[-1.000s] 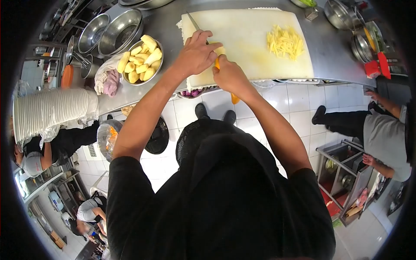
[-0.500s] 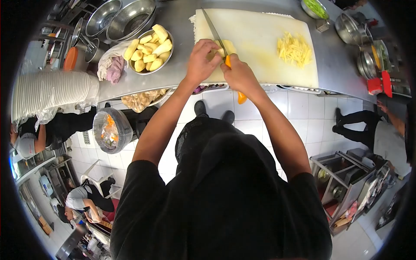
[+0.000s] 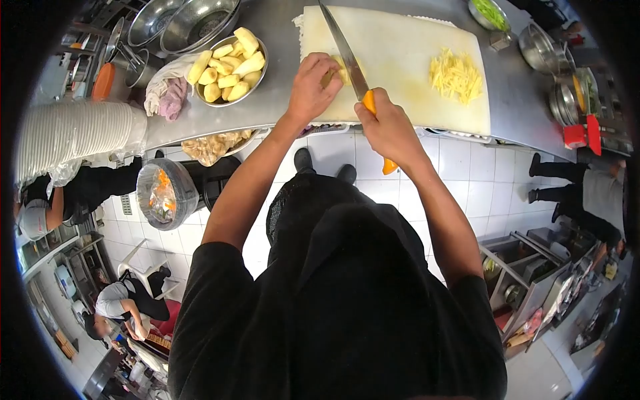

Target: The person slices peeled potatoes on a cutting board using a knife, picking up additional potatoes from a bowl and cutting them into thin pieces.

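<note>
Our R hand (image 3: 389, 127) is shut round the knife (image 3: 348, 53) by its orange handle; our L hand (image 3: 312, 87), half-curled, has fingers on a yellow pc (image 3: 344, 71) nr the blade, on the board (image 3: 407, 53). Cut strips (image 3: 455, 75) lie toward the board's R side; bowl (image 3: 263, 75) w/ peeled veg (image 3: 230, 65) sits L of it on the desk (image 3: 279, 47).

The wearer has on a plain black short-sleeved top (image 3: 373, 320), its soft fabric loosely creased. The left sleeve (image 3: 213, 270) and right sleeve (image 3: 475, 303) end near the elbows. Lower down, black clothing (image 3: 327, 190) shows a mesh-like patch (image 3: 277, 210) at its left edge, above dark, round-toed shoes (image 3: 303, 160).
</note>
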Tool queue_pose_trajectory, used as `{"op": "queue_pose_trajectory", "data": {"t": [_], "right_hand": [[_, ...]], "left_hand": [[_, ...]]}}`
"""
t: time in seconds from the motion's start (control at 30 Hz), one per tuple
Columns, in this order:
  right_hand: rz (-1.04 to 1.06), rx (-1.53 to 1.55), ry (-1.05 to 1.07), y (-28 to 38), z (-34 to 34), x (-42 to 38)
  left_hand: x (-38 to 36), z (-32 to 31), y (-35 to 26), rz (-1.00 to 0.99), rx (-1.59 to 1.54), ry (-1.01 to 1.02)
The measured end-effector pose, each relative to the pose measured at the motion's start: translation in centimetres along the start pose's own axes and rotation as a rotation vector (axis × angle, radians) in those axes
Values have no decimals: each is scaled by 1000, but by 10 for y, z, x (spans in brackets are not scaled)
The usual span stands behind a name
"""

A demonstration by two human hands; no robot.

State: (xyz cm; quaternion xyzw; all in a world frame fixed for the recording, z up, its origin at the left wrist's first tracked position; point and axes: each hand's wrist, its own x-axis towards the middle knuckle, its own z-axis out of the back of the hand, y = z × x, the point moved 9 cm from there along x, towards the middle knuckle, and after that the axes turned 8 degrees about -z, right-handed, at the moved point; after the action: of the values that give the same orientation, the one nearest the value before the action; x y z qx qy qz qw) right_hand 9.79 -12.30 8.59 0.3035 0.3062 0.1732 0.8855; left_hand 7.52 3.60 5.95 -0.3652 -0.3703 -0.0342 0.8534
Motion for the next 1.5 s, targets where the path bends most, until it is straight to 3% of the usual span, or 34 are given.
{"op": "queue_pose_trajectory", "data": {"t": [1.03, 1.5], "right_hand": [[59, -46, -60, 7, -17, 29], [-12, 31, 7, -6, -37, 50]], "left_hand": [[1, 0, 2, -3, 8, -2], [-3, -2, 8, 55, -56, -22]]}}
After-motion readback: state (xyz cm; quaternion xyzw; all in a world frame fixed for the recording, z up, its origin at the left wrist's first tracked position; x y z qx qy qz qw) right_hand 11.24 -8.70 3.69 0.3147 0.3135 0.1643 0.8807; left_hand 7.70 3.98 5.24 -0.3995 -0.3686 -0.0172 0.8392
